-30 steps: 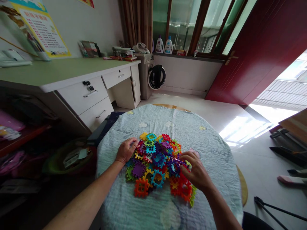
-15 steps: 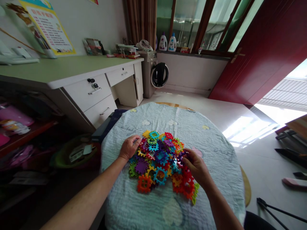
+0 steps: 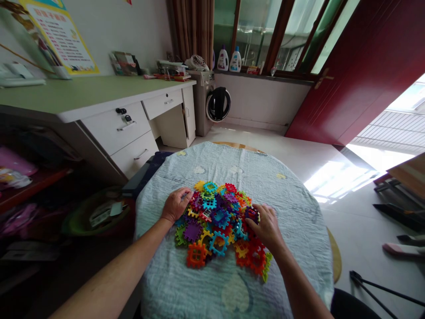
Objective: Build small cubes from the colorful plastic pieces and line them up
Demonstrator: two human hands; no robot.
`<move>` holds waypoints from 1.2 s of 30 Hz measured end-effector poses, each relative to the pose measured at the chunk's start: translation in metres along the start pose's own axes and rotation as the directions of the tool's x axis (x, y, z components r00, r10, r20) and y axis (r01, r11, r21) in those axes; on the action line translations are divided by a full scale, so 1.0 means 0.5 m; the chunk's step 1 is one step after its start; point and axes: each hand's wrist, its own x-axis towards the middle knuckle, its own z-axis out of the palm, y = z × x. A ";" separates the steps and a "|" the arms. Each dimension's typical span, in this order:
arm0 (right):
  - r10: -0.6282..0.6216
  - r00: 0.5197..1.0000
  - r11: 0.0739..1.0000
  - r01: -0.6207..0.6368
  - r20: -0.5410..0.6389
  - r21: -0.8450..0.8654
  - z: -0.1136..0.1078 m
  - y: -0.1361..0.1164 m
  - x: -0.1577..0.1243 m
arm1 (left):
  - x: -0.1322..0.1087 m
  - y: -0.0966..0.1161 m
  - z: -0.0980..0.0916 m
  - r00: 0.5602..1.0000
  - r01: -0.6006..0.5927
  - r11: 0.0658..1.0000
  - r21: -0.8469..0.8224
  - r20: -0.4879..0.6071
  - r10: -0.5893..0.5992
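Note:
A heap of bright plastic interlocking tiles (image 3: 212, 221) lies on the cloth-covered round table (image 3: 232, 288). They are square pieces with notched edges, some with window or round cutouts, in red, orange, yellow, green, blue and purple. My left hand (image 3: 175, 206) rests against the heap's left edge, its fingers loosely bent and apart, with no tile plainly in them. On the right side, the thumb and fingers of my right hand (image 3: 267, 226) are around a purple tile (image 3: 252, 214). An orange tile (image 3: 196, 255) and a blue tile (image 3: 219, 243) lie at the near edge.
A green-topped desk (image 3: 99, 91) with white drawers stands at the left. Behind the table are a washing machine (image 3: 203, 102) with its door open and detergent bottles (image 3: 223, 59) on the windowsill. A red door (image 3: 335, 75) and a black stand leg (image 3: 372, 283) are at the right.
The view has shifted slightly, moving the scene leftward. My right hand's fingers have spread a little around the purple tile. My left hand stays at the heap's left edge.

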 end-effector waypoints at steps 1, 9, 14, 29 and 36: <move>-0.009 1.000 1.000 0.009 0.016 0.002 0.001 0.000 0.001 | 0.000 0.000 0.000 1.000 -0.003 1.000 0.000 -0.001 0.003; -0.222 0.975 0.966 0.218 0.014 0.140 -0.050 -0.064 0.010 | 0.000 0.002 0.000 1.000 -0.018 1.000 0.007 0.026 0.018; -0.467 0.853 0.878 0.415 0.233 0.239 -0.057 -0.166 0.046 | 0.000 0.005 -0.002 0.999 -0.016 1.000 0.001 0.033 0.016; -0.418 0.702 0.811 0.574 0.577 -0.110 -0.015 -0.245 0.093 | -0.002 0.002 0.001 0.999 -0.038 0.999 0.031 0.038 0.037; -0.427 0.709 0.828 0.556 0.561 -0.073 -0.018 -0.248 0.097 | -0.001 0.003 -0.001 0.999 -0.025 0.999 0.029 0.037 0.024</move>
